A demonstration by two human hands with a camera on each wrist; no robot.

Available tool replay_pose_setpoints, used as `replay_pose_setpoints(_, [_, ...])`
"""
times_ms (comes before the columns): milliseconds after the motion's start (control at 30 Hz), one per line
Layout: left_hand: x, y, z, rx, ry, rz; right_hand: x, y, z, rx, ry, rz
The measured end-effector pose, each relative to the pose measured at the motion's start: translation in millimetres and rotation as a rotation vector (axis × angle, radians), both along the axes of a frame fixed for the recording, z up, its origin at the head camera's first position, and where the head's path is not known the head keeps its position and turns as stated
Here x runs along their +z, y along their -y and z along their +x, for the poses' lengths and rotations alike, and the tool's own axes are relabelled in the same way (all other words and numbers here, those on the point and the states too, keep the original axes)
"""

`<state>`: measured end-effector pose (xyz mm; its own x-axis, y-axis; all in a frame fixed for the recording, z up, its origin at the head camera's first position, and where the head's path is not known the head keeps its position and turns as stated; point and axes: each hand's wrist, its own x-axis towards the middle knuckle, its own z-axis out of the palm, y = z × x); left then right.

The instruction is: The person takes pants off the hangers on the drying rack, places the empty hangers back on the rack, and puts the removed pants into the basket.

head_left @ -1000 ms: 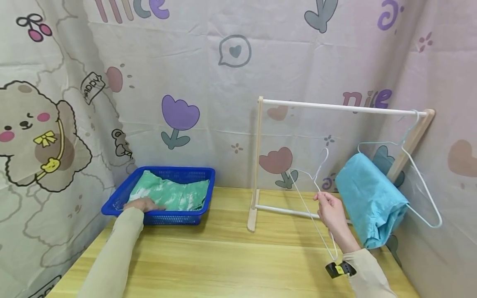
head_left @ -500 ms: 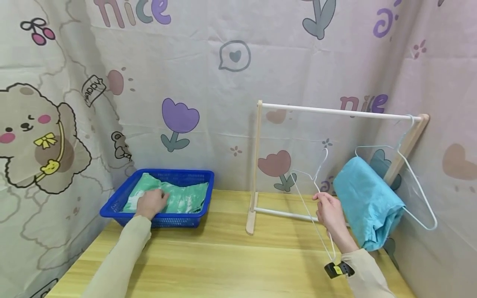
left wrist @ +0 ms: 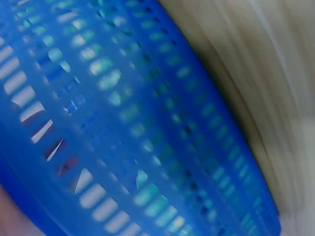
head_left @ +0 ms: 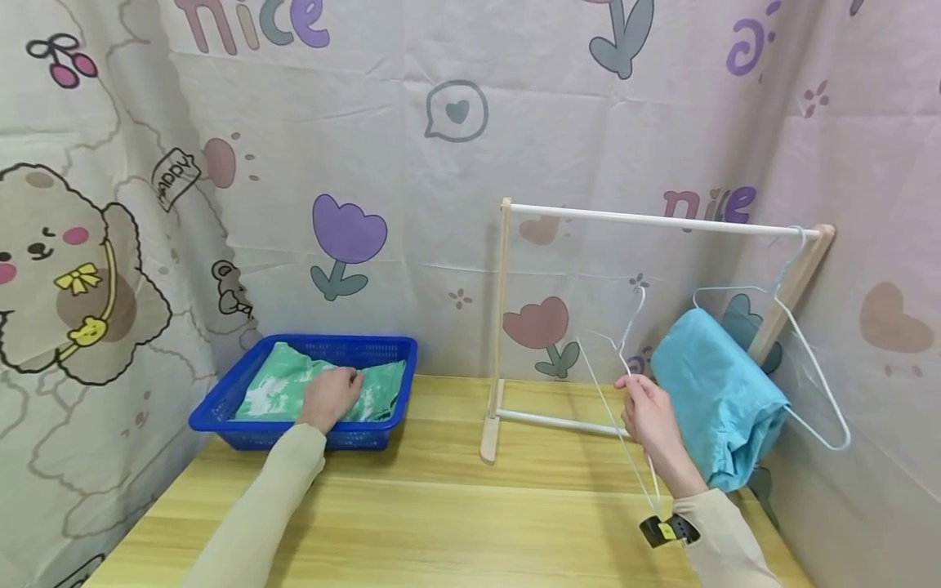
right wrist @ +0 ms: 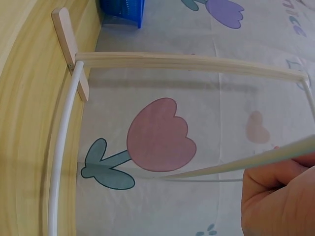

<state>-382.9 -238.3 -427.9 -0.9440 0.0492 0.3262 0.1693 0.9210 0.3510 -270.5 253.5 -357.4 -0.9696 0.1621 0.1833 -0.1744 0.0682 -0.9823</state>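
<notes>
In the head view my left hand [head_left: 331,398] is over the green and white tie-dyed cloth [head_left: 272,384], which lies folded in a blue plastic basket [head_left: 305,437]. Its fingers bend down toward the cloth, and their tips are hidden. The left wrist view is filled by the blurred basket wall [left wrist: 123,123], with green cloth behind its slots. My right hand [head_left: 650,412] pinches a white wire hanger [head_left: 599,384] near its neck, hook pointing up. That hanger bears no cloth. The right wrist view has the curled right hand [right wrist: 280,201] at the lower right, with the hanger [right wrist: 236,162] crossing in front.
A clothes rack [head_left: 662,219] with wooden legs and white bars stands at the table's back right. At its right end hangs a light-blue hanger [head_left: 816,371] with a folded turquoise cloth [head_left: 713,392] over it. A printed curtain [head_left: 412,204] encloses the wooden table [head_left: 441,523].
My left hand has moved right, from the basket's front left rim onto the middle of the green cloth. The right hand stays almost still, holding the hanger. The view has shifted slightly.
</notes>
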Motion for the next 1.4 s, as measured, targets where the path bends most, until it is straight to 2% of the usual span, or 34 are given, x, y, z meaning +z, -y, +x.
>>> replay_pose_setpoints(233, [6.0, -29.2, -4.4, -0.025, -0.037, -0.008, -0.4, -0.8, -1.7, -0.028, -0.052, 0.024])
replay_pose_setpoints(467, [9.8, -59.8, -14.5, -0.05, -0.092, -0.029, 6.0, -0.3, -1.8, -0.068, -0.067, 0.05])
replay_pose_setpoints(667, [18.5, -89.0, -15.9, -0.117, -0.145, 0.001, 12.2, 0.3, -0.6, -0.07, -0.074, 0.044])
replay_pose_setpoints(900, [28.4, -122.3, -18.2, -0.184, -0.15, 0.024, 13.5, -1.8, 2.0, -0.065, -0.059, -0.012])
replay_pose_setpoints(1167, [40.8, -147.1, -17.6, -0.269, -0.074, 0.067, 17.7, -1.0, 5.1, 0.011, -0.077, -0.087])
replay_pose_setpoints(1400, [48.6, -161.7, -19.3, -0.305, -0.116, 0.118, 22.6, 1.7, 3.5, 0.019, -0.087, -0.069])
